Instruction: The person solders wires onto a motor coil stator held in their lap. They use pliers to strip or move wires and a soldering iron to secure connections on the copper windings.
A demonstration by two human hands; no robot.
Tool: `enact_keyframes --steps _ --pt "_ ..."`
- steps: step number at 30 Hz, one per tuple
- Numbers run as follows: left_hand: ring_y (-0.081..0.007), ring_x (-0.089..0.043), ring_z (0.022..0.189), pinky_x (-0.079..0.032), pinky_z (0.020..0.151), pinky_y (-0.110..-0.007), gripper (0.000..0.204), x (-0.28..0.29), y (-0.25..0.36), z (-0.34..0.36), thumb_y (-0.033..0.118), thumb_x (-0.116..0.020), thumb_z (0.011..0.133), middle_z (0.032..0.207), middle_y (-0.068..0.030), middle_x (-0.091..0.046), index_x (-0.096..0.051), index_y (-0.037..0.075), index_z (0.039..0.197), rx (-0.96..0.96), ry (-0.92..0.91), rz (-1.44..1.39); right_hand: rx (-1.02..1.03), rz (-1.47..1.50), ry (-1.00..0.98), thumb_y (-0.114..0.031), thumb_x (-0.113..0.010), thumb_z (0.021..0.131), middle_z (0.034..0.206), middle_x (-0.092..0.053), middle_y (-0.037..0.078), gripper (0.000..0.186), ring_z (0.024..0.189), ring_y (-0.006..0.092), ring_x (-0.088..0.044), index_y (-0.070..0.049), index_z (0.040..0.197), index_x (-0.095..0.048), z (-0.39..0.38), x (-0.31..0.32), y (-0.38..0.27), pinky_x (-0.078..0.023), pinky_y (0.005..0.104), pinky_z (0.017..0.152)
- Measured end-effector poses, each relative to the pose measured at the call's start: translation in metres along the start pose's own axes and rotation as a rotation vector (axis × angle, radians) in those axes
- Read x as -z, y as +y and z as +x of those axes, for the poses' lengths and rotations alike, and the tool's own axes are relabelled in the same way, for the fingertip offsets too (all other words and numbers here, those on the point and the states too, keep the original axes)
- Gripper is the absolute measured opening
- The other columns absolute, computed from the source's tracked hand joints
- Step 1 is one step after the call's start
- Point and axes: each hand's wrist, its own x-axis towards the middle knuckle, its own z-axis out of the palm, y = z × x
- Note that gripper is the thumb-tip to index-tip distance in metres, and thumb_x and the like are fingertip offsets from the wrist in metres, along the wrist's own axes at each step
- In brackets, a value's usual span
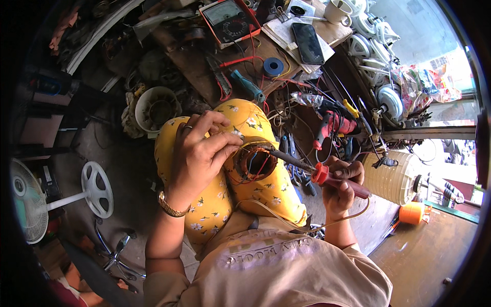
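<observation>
A motor stator (242,162), a ring wound with copper wire and with red and blue leads inside it, rests on my lap over yellow flowered trousers (276,197). My right hand (343,185) grips a soldering iron (320,175) by its red handle. The iron's dark barrel points left, and its tip meets the stator's upper rim. At the stator's upper left, my left hand (200,151) has thumb and forefinger pinched together beside the windings. Whatever lies in that pinch is too small to make out. The iron's cord (276,219) loops across my lap.
Ahead, a wooden bench holds a multimeter (225,20), a phone (308,43), a blue spool (273,67) and a mug (337,11). Pliers and a red power drill (327,130) lie to the right. A bucket (156,108) and a fan (29,199) stand on the left.
</observation>
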Motion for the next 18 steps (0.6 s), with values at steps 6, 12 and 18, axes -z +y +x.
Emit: enact_keyframes --steps 6,12,18 --pt "-0.0236 -0.055 0.088 -0.046 0.078 -0.036 0.015 0.0025 -0.0007 0.0074 0.005 -0.076 0.070 0.096 -0.0046 -0.056 -0.067 0.010 0.081 -0.015 0.024 -0.079 -0.023 0.013 -0.035 -0.030 -0.072 0.080 0.069 -0.057 0.016 0.035 0.060 0.0202 -0.047 -0.001 0.083 -0.052 -0.0005 0.0033 0.0009 -0.036 0.0335 0.058" --pt "-0.0249 -0.053 0.090 -0.045 0.078 -0.038 0.015 0.0045 -0.0020 0.0078 0.005 -0.076 0.070 0.096 -0.0047 -0.055 -0.067 0.011 0.080 -0.095 0.024 -0.096 -0.051 -0.001 -0.065 -0.029 -0.072 0.077 0.075 -0.062 0.011 0.031 0.067 0.0194 -0.046 -0.008 0.083 -0.050 -0.0049 0.0030 0.0014 -0.042 0.0318 0.064" --pt "-0.0233 -0.054 0.089 -0.045 0.077 -0.036 0.016 0.0015 -0.0038 0.0085 0.004 -0.077 0.066 0.095 -0.0071 -0.055 -0.069 0.009 0.078 -0.096 0.020 -0.106 -0.071 -0.005 -0.046 -0.029 -0.073 0.076 0.075 -0.062 0.011 0.032 0.067 0.0189 -0.046 -0.008 0.083 -0.050 -0.0043 -0.0014 0.0013 -0.042 0.0314 0.064"
